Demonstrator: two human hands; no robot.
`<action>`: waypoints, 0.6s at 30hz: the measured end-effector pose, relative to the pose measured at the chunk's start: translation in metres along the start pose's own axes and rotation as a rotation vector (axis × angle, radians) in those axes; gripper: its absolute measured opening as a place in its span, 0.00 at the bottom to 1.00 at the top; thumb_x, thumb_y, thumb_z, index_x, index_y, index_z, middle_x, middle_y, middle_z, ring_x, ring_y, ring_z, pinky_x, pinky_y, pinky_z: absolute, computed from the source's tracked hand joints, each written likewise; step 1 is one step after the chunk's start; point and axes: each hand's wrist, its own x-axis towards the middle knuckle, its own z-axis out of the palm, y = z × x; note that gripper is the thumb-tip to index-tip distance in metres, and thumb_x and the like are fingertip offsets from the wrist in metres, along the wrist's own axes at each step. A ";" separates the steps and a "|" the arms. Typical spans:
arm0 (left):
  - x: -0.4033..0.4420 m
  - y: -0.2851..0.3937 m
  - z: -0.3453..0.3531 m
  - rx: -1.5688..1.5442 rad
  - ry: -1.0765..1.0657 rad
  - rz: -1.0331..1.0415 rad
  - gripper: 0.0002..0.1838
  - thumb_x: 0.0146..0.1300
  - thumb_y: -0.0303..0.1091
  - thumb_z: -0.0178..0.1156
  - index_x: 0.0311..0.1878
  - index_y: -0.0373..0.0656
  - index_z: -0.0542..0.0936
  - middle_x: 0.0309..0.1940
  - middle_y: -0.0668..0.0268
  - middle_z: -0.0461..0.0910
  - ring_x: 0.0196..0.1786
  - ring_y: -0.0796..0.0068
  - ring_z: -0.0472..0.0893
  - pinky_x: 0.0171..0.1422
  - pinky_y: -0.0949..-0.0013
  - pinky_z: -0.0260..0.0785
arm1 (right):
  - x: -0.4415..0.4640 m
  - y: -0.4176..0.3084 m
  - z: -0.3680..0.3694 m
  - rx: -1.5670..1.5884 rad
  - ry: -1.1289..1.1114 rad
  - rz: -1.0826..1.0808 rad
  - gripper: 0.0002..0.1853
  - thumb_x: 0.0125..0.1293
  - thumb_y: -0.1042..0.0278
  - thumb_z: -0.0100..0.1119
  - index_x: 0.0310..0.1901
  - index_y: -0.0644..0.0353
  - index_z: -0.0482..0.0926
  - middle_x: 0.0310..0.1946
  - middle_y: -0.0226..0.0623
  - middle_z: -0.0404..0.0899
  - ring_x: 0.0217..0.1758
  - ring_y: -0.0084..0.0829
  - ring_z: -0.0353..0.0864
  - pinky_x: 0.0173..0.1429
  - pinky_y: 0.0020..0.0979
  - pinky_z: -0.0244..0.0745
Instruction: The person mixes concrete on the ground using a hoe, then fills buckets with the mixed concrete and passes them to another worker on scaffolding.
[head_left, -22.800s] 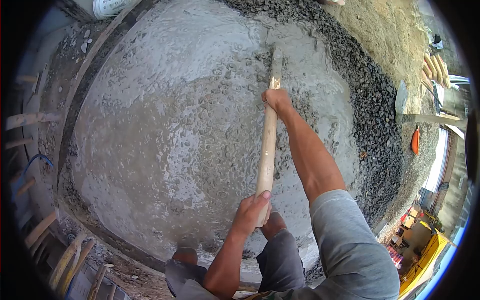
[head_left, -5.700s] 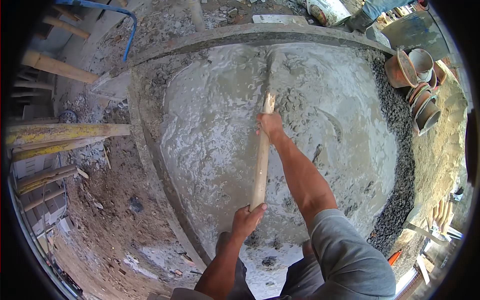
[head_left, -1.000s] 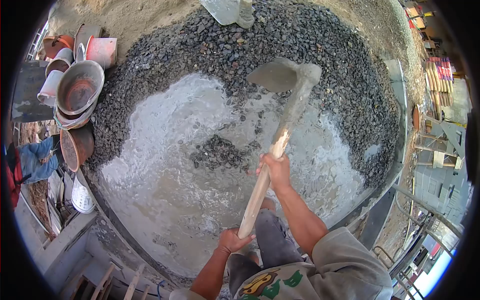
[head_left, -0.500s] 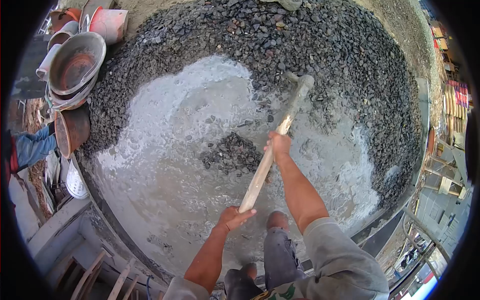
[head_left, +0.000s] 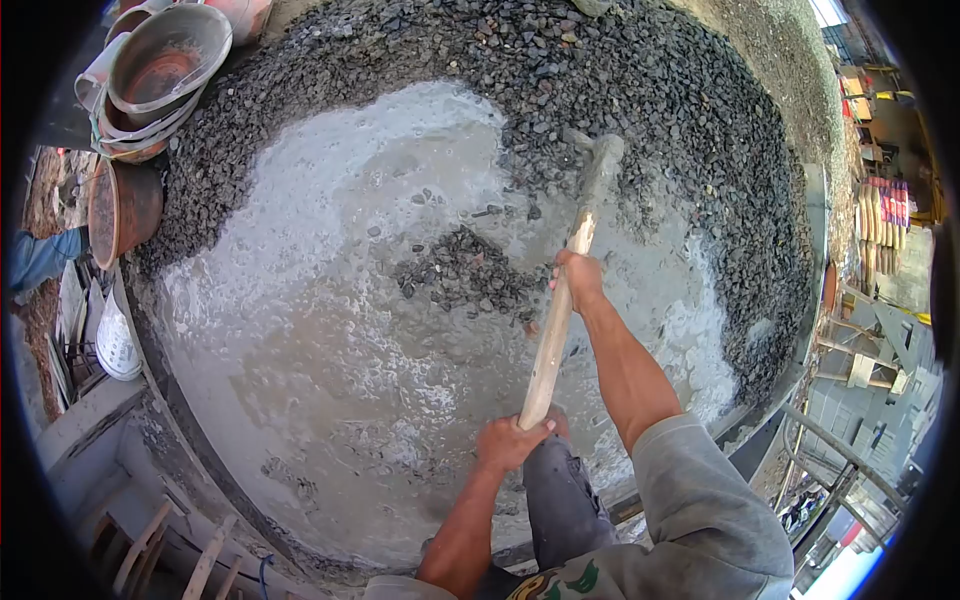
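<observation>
Both hands are wrapped round the pale wooden handle of a hoe [head_left: 550, 350]. My left hand [head_left: 512, 440] grips the handle's near end. Farther up, my right hand [head_left: 580, 277] holds it around the middle. The hoe's cement-coated head lies against the dark gravel [head_left: 660, 100] at the far side, its blade mostly hidden among the stones. Wet grey cement mix [head_left: 330, 370] spreads below and around the handle. A small heap of gravel [head_left: 465, 270] sits in the mix, left of my right hand.
Stacked buckets [head_left: 165, 65] stand at the upper left. Another person's blue sleeve [head_left: 45, 260] reaches toward a brown bucket [head_left: 125, 212]. A white speckled container [head_left: 117, 345] is at the left edge. Metal bars [head_left: 850, 455] lie at the lower right.
My left hand and the handle's near end have shifted right and slightly up in view. The handle stands steeper, while its head stays at the gravel. The camera view has shifted slightly.
</observation>
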 end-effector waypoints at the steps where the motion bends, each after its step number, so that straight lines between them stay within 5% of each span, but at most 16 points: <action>1: -0.012 -0.005 -0.004 -0.037 -0.097 -0.063 0.38 0.49 0.71 0.57 0.36 0.39 0.84 0.26 0.54 0.82 0.34 0.53 0.82 0.40 0.58 0.73 | -0.017 0.006 0.001 -0.015 0.003 -0.001 0.14 0.52 0.71 0.58 0.39 0.72 0.74 0.20 0.41 0.73 0.14 0.35 0.73 0.19 0.34 0.72; 3: -0.029 -0.009 -0.023 -0.114 -0.266 -0.173 0.39 0.49 0.73 0.56 0.44 0.43 0.84 0.32 0.50 0.83 0.42 0.50 0.82 0.47 0.55 0.72 | -0.040 0.008 0.008 -0.059 0.017 -0.003 0.14 0.52 0.71 0.58 0.38 0.72 0.74 0.20 0.42 0.73 0.15 0.35 0.74 0.19 0.34 0.72; 7: -0.018 0.012 -0.043 -0.539 -0.269 -0.282 0.33 0.53 0.68 0.60 0.30 0.40 0.83 0.22 0.63 0.80 0.25 0.70 0.80 0.31 0.68 0.70 | -0.018 -0.021 0.043 -0.246 0.068 -0.003 0.15 0.50 0.71 0.59 0.38 0.73 0.75 0.22 0.44 0.75 0.16 0.36 0.76 0.20 0.37 0.75; 10: -0.013 0.037 -0.049 -0.816 -0.361 -0.173 0.32 0.56 0.65 0.60 0.25 0.39 0.80 0.17 0.69 0.75 0.20 0.79 0.75 0.25 0.73 0.66 | -0.007 -0.037 0.048 -0.385 0.026 0.046 0.16 0.48 0.73 0.59 0.39 0.74 0.74 0.23 0.44 0.74 0.16 0.37 0.75 0.19 0.38 0.75; 18: -0.071 0.035 -0.051 -0.698 -0.178 -0.198 0.27 0.58 0.59 0.61 0.28 0.39 0.79 0.17 0.69 0.75 0.20 0.79 0.75 0.24 0.73 0.65 | -0.036 -0.007 0.037 -0.301 0.004 0.029 0.12 0.50 0.73 0.59 0.35 0.73 0.77 0.23 0.45 0.76 0.18 0.37 0.77 0.20 0.40 0.75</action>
